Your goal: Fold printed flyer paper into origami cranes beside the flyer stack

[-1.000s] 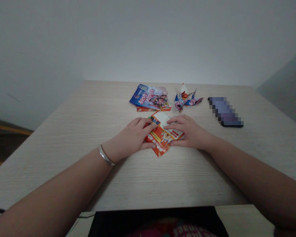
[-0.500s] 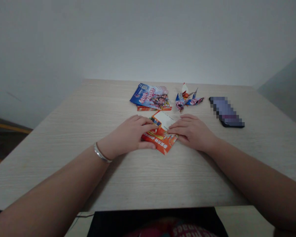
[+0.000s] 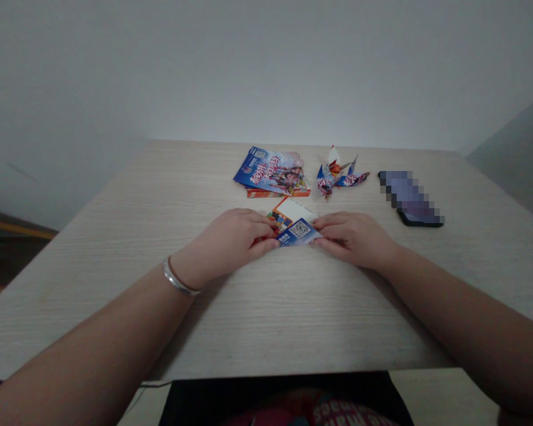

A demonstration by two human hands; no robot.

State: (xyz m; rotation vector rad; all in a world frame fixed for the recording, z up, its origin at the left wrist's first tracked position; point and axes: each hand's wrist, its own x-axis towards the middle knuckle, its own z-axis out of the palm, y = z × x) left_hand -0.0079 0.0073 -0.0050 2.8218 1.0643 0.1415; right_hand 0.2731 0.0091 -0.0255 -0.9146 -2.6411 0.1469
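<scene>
The printed sheet [image 3: 300,234] lies on the desk [image 3: 270,313] between the two hands, nearer the person than the stack of leaflets [image 3: 270,171]. Left hand [image 3: 240,236]: the grip is nearly closed, thumb on the near side and fingers on the far side, with the sheet's left end held between them. Right hand [image 3: 355,236]: the grip is likewise nearly closed, with thumb and fingertips on the right end. Condition of the sheet: the near part is turned up into a blue triangular flap bearing a QR code, its base forming a straight near edge; behind it, a white panel and an orange-bordered part show. Assessment: folding is under way and appears to be at an early stage, since the sheet is low and nearly flat. Pressing the near edge firm appears outstanding; whether it is creased cannot be told, and the covered ends cannot be inspected. For reference, a folded paper piece [image 3: 337,177] with raised points stands completed, by its look, between the stack and the phone [image 3: 411,198].
</scene>
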